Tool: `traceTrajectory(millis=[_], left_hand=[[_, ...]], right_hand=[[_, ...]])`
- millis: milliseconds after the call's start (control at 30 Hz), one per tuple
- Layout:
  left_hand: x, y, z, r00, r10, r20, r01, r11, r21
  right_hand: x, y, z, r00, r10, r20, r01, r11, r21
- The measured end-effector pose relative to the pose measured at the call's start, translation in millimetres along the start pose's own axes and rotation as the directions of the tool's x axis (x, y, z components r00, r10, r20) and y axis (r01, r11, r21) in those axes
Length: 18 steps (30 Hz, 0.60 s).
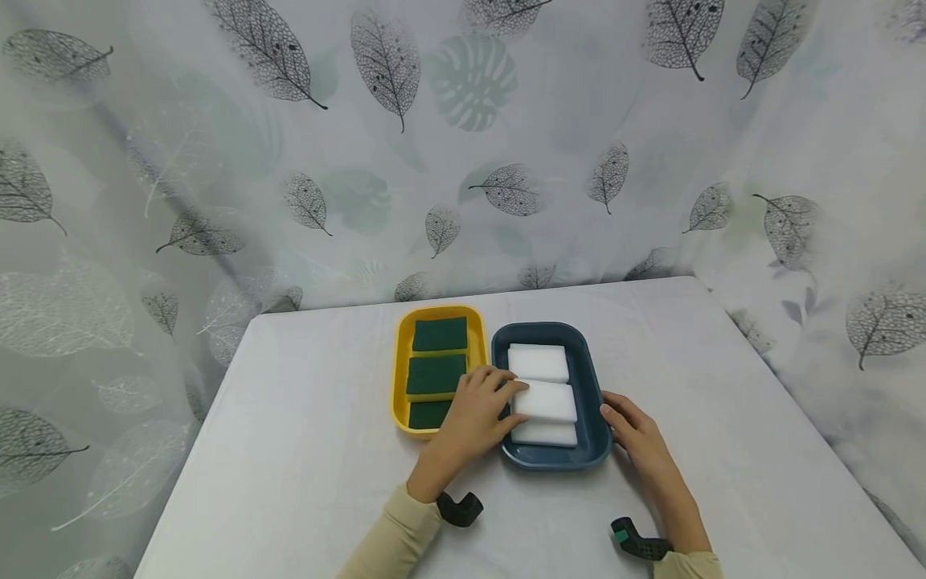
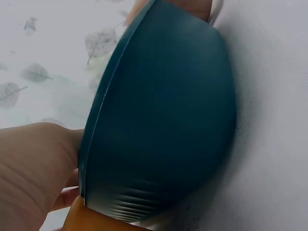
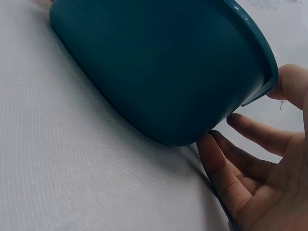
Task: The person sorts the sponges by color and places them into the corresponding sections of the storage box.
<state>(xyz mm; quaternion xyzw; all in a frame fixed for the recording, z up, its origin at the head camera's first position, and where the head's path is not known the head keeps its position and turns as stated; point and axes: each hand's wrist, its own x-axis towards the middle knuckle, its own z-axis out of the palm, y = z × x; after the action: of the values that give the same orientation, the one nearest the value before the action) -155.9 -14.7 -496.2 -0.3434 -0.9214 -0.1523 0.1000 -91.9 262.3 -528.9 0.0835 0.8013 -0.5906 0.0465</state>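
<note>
My left hand reaches over the left rim of the dark blue tray, its thumb and fingers at the left edge of the middle white sponge. This sponge overlaps the front white sponge; a back white sponge lies behind it. My right hand holds the tray's right side, thumb at the rim and fingers against the outer wall, as the right wrist view shows. In the left wrist view, the tray's wall hides the sponges and my left fingertips.
Against the blue tray's left stands a yellow tray with green scouring sponges in a column; my left hand covers part of the front one. Both trays are on a white-covered table. A leaf-print curtain hangs behind.
</note>
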Motion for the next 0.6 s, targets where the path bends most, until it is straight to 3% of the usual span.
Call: traceTrajectory(millis=[200,600], left_hand=[[0.7,4.2,0.6,1.0,-0.016,0.014,0.015,0.995,0.095],[-1.0,10.7,0.1,0.999,-0.025,0.033,0.022,0.995,0.1]], right_hand=[[-0.2,-0.4,-0.4,1.0,-0.002,0.002,0.002,1.0,0.001],[-0.4,-0.6,0.7,1.0,0.0,-0.006,0.0,1.0,0.0]])
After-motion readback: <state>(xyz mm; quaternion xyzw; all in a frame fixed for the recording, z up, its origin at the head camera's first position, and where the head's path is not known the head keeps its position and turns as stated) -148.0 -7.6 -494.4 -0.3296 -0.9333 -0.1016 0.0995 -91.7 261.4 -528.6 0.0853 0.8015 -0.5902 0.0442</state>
